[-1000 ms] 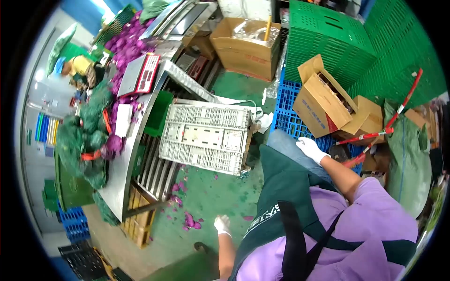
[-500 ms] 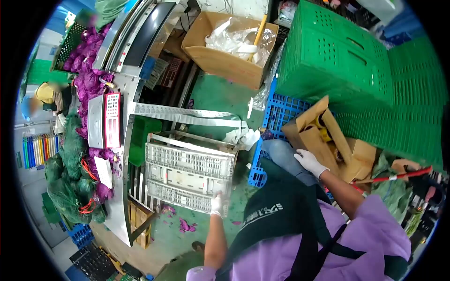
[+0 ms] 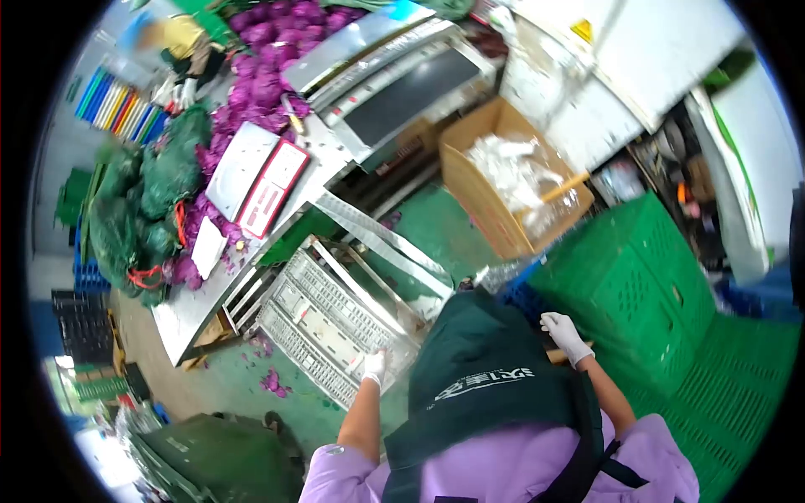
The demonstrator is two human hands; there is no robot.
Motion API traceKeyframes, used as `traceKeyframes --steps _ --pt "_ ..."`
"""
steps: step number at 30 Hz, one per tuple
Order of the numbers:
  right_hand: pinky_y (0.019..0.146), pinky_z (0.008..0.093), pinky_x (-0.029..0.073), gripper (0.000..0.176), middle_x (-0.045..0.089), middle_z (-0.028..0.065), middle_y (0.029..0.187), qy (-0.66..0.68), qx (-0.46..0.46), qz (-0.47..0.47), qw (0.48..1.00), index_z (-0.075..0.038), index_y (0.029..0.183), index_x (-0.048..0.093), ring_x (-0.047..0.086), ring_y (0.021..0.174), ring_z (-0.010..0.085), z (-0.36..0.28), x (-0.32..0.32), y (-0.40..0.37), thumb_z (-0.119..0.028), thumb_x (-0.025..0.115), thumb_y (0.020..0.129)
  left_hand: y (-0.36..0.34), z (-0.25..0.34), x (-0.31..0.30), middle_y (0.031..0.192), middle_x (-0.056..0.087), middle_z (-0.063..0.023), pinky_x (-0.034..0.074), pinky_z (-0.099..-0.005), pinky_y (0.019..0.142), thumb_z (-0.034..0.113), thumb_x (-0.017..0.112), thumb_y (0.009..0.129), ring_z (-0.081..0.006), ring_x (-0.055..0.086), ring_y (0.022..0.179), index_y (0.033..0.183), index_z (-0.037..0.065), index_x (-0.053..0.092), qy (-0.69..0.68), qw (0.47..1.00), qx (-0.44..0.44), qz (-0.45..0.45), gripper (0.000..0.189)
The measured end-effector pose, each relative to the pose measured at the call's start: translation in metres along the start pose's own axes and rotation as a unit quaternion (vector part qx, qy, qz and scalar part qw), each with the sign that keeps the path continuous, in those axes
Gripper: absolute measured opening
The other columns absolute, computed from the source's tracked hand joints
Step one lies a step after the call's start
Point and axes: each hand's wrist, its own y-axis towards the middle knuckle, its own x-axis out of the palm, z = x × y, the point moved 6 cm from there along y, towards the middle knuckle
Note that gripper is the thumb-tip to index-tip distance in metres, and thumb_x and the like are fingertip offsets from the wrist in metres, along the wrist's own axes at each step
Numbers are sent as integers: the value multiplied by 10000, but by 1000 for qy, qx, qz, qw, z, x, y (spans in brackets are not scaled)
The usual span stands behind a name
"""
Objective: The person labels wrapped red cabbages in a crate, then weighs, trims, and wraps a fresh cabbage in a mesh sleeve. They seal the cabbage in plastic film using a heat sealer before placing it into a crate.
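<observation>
My left hand [image 3: 374,366], in a white glove, is closed on the near edge of a pale grey slatted plastic crate [image 3: 323,323], which is tilted above the green floor. My right hand [image 3: 563,335], also gloved in white, is held out beside my dark green apron [image 3: 470,369], close to the stacked green crates [image 3: 620,285]. Nothing shows in it, and its fingers are loosely bent and apart. A label strip [image 3: 381,239] runs from the metal table toward the floor beyond the grey crate.
The metal table [image 3: 189,323] carries purple cabbages [image 3: 268,84], a scale [image 3: 256,180] and green net sacks [image 3: 168,176]. A cardboard box [image 3: 486,201] with clear plastic stands ahead. Another person [image 3: 189,46] is at the far left. Purple leaves [image 3: 274,383] lie on the floor.
My view has swung round and my body is more upright. My right hand has left my knee and the open carton beside it. My left hand stays on the grey crate.
</observation>
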Motion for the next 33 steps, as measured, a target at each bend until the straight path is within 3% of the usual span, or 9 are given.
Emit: traceKeyframes --steps 4,8,10,11,18,21,25,28,33 --pt "676 261 487 315 689 56 893 -62 -55 -14 996 33 1123 645 635 759 113 -64 -3 98 -227 558 968 19 13 13 881 670 -103 477 -390 650 411 594 947 -214 601 727 1083 -81 635 72 993 -81 53 512" --pt "723 330 523 280 690 95 846 -235 -158 -89 955 27 992 687 645 746 157 -121 35 221 -225 571 953 100 -28 43 909 670 -130 489 -363 609 421 539 975 -218 623 741 1065 -41 646 -81 990 -34 110 483" --pt "756 325 528 296 708 107 910 -269 -211 -135 930 12 1095 675 655 771 160 -165 58 264 -226 580 947 106 -27 71 837 678 -118 497 -352 562 302 579 960 -217 633 687 1067 23 681 -336 930 -137 62 315" --pt "759 320 527 292 706 100 919 -257 -225 -144 929 24 1114 662 654 792 151 -183 73 287 -204 584 949 98 -8 75 898 668 -148 512 -354 570 325 434 1024 -261 668 788 1084 -1 566 -313 932 -166 80 357" --pt "766 292 510 265 691 105 879 -213 -216 -306 902 19 1070 671 637 787 160 -342 156 315 -192 566 948 112 91 106 875 672 -102 530 -388 565 222 458 1015 -257 650 704 1147 127 521 -380 913 -108 99 174" --pt "902 377 492 339 688 153 1076 -360 -358 -383 772 -49 1102 678 639 1025 334 -387 218 320 -317 541 946 131 90 115 861 670 -89 516 -353 552 260 492 1006 -205 647 697 1138 132 524 -476 864 -64 151 187" --pt "847 408 486 303 660 206 995 -346 -415 -516 664 -19 1008 654 632 947 370 -421 306 296 -278 505 962 136 49 154 875 673 -107 544 -374 587 472 481 987 -228 669 712 1051 107 580 -386 852 -68 348 384" --pt "835 351 505 305 684 192 1011 -435 -335 -593 589 5 1104 645 670 938 271 -422 347 274 -250 563 958 84 68 200 897 672 -96 536 -373 616 526 478 976 -218 658 727 1160 31 589 -495 804 -109 312 539" --pt "797 323 511 301 702 149 969 -464 -343 -652 492 -31 1146 654 667 858 222 -382 401 244 -240 590 939 28 51 252 948 700 -83 494 -304 565 381 526 994 -173 656 712 1130 101 573 -628 651 -267 332 314"
